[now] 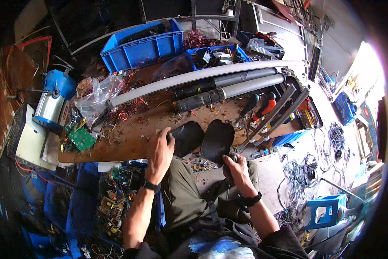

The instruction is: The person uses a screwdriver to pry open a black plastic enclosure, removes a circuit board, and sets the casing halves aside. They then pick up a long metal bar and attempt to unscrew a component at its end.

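My left hand (161, 152) is closed on the edge of a flat black rounded panel (188, 139), which leans over the near edge of the wooden bench (116, 144). In my right hand (236, 165) the thumb and fingers pinch the lower end of a second black rounded panel (217, 139). Side by side, the two panels almost touch at their inner edges. What kind of part they are does not show. Part of my right fingers is hidden behind the panel.
Across the bench lie a long white tube (194, 80) and a dark-ended grey tube (202, 100). Right of them stand a red-and-black handled tool (268, 105) and metal bars (284, 112). A green circuit board (81, 137) lies left; blue crates (144, 49) stand behind. Circuit boards (114, 207) fill a bin below.
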The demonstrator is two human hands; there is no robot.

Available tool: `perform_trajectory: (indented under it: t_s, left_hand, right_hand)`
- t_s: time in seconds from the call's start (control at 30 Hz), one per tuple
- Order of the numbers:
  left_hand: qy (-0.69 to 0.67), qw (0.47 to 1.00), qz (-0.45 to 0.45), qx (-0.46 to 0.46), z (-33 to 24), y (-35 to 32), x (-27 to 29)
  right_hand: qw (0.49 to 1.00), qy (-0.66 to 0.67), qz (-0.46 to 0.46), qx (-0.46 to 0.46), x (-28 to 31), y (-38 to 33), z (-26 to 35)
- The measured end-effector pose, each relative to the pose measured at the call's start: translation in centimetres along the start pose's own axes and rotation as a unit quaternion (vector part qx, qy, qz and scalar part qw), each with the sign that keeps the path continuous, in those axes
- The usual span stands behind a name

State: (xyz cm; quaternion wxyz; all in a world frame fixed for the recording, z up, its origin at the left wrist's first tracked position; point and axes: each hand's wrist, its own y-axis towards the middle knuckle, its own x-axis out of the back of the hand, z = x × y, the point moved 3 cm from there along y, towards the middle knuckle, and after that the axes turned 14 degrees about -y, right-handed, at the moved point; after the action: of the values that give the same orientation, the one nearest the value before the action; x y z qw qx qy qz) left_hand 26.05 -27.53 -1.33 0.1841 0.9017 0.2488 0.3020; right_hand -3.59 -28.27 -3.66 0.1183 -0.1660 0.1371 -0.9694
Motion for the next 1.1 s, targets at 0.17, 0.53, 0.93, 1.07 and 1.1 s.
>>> perform_trajectory:
  t_s: [0.17, 0.53, 0.93, 1.07, 1.1]
  left_hand:
    - [-0.039, 0.999, -0.019, 0.003, -5.1, -5.8, 1.2]
    - [-0.476, 0.852, -0.086, 0.203, -6.0, -15.4, -1.7]
    - [-0.621, 0.694, 0.086, 0.353, -4.7, -18.5, -0.4]
    - [-0.547, 0.727, 0.207, 0.359, -5.8, -19.6, -1.6]
    - [-0.534, 0.734, 0.230, 0.350, -6.3, -19.8, -2.0]
  right_hand:
    - [0.993, 0.061, 0.099, 0.033, -2.1, -3.3, 2.1]
    - [0.976, -0.135, 0.148, 0.090, -2.5, -9.2, 1.9]
    - [0.986, -0.140, 0.054, 0.066, 7.0, -14.2, -2.0]
    - [0.984, -0.139, 0.043, 0.101, 8.2, -14.4, -2.5]
    - [0.987, -0.134, 0.071, 0.059, 8.1, -14.3, -2.8]
